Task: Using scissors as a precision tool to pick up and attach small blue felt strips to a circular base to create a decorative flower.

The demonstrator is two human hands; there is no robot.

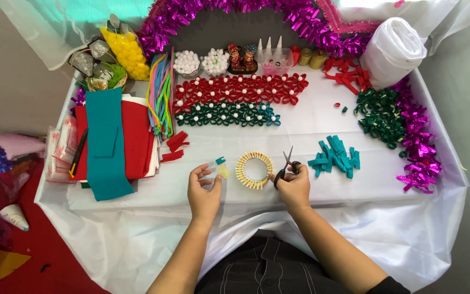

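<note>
White cloth covers the desk (322,179) where I work. My left hand (203,191) pinches a small clear strip (220,166) with a teal tip and a yellow piece, fingers narrow around it, near the middle of the desk. My right hand (294,187) grips black scissors (287,166), blades pointing far and slightly apart. Between the hands lies a pale ring of wooden clothespins (254,170). Teal felt pieces (335,157) sit just right of the scissors.
</note>
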